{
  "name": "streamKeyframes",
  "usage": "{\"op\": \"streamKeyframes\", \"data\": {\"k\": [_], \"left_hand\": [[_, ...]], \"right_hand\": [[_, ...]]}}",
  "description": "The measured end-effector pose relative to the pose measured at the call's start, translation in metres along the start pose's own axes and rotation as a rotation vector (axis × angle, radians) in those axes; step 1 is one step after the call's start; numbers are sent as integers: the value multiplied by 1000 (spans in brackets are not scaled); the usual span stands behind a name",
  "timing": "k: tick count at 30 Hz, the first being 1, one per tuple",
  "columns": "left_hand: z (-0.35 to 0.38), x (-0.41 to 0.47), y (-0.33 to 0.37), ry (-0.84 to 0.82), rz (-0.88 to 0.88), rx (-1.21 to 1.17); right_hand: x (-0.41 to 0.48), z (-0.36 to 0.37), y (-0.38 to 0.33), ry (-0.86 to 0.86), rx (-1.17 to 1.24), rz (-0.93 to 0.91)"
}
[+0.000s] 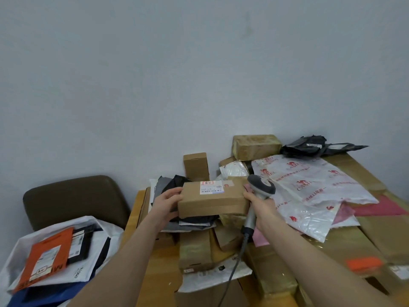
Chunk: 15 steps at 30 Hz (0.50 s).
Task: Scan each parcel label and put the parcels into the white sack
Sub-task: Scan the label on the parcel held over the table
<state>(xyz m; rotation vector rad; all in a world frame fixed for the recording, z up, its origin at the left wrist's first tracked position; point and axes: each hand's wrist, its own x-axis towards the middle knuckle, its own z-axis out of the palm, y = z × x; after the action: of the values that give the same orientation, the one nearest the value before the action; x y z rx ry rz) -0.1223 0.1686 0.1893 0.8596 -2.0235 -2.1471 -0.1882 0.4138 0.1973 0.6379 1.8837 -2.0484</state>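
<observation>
A brown cardboard parcel (212,199) with a white barcode label (210,189) on top is lifted above the pile on the table. My left hand (167,203) grips its left end. My right hand (261,206) holds a grey handheld scanner (260,191) by its handle, close against the parcel's right end, the scanner head beside the label. The white sack (97,244) lies open at the lower left on a brown chair, with an orange mailer (47,258) and dark parcels inside.
The wooden table (132,220) carries several cardboard boxes, a white printed plastic mailer (309,187), black poly bags (309,147) at the back and pink packets at the right. The scanner cable (232,271) trails down toward me. A brown chair back (75,196) stands at the left.
</observation>
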Motion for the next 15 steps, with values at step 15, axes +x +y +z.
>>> {"op": "streamKeyframes", "data": {"k": [15], "left_hand": [[3,12,-5,-72,-314,-18]], "right_hand": [[3,5,18,-15,124,-79]]}}
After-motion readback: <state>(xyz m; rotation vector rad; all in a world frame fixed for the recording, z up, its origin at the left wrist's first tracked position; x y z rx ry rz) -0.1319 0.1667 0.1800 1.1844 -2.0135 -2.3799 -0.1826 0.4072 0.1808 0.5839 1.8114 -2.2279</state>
